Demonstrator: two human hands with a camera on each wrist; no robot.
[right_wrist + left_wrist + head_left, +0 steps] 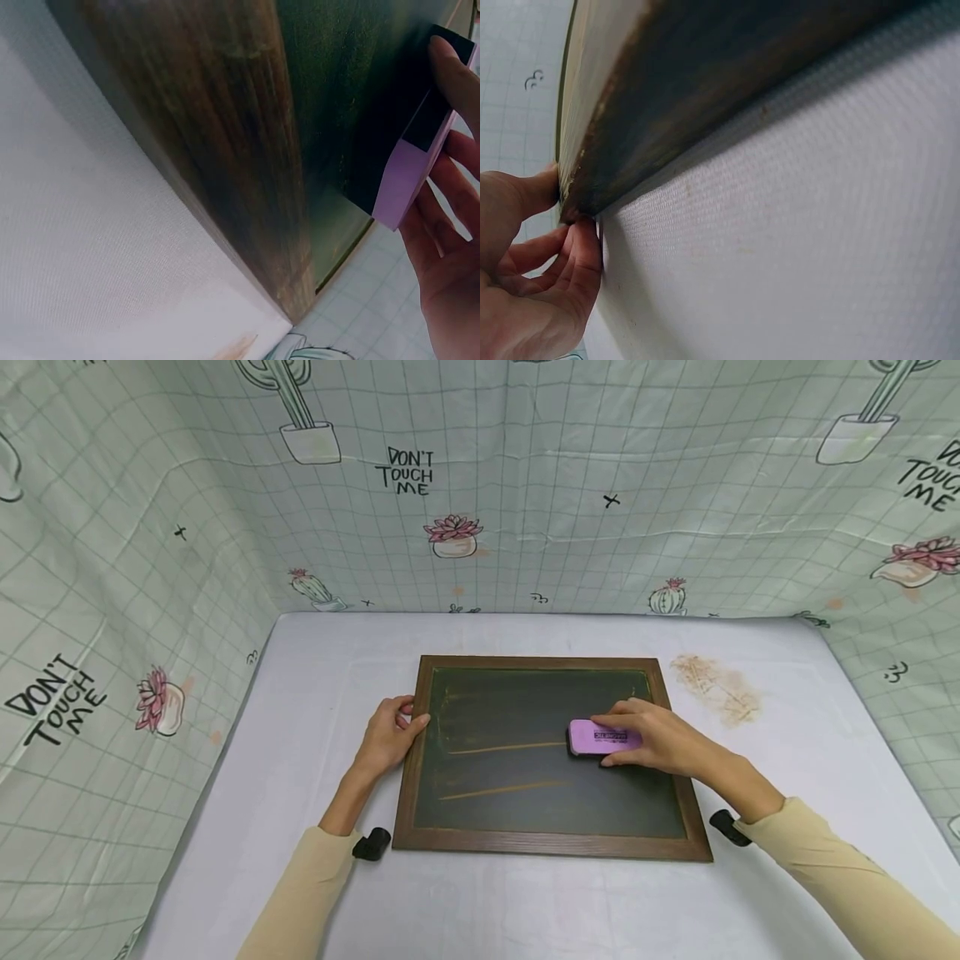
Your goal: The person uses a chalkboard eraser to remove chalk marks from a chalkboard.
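"DON'T TOUCH ME" repeated on patterned backdrop cloth [525, 485]; "MAGNETIC" on purple eraser [604, 736].

Long tan sleeves [300, 897], kinda creased — plus a stubby black gadget [372, 844] by each cuff [333, 838]. Left hand [386, 742] and right hand [660, 739] — both totally bare.

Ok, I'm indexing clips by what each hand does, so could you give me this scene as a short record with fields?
Left hand: pinches the left edge of the board
Right hand: grips the eraser
Eraser: purple with a dark underside, over the board's right half
Board: dark face, brown wooden frame, lying on the table
Marks: two yellowish lines on the board, one above the other
Table: white cover, brownish smudge right of the board
Backdrop: grid cloth with plant prints
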